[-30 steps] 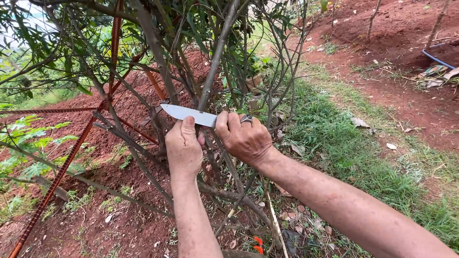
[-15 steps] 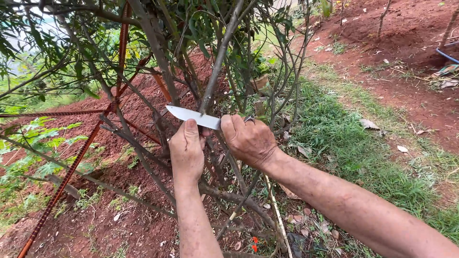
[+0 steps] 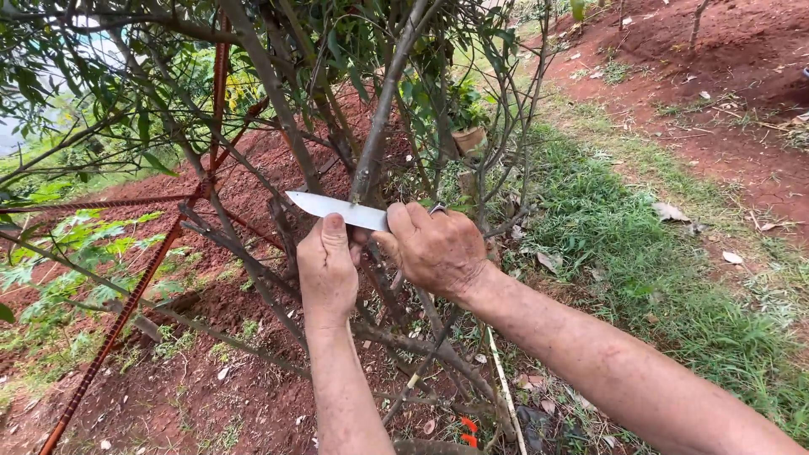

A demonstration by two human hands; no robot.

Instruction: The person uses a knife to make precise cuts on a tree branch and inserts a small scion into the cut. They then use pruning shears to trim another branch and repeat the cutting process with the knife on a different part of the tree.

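A bushy young tree [image 3: 278,93] with many thin grey stems fills the upper frame, rising from red soil [image 3: 194,396] on a slope, with a strip of green grass [image 3: 624,261] running along its right side. Rusty steel bars [image 3: 126,303] lean in a frame among the stems at left. The person's right hand [image 3: 434,248], a ring on one finger, is closed tightly around the handle of a knife [image 3: 337,209], whose bare steel blade points left and lies across a grey branch [image 3: 377,126] at about the middle of the tree, its edge touching the bark. The left hand [image 3: 327,271] sits just beside the right, clasped on the same branch directly below the blade, thumb raised toward the steel. A small clay pot [image 3: 468,139] stands behind the stems.
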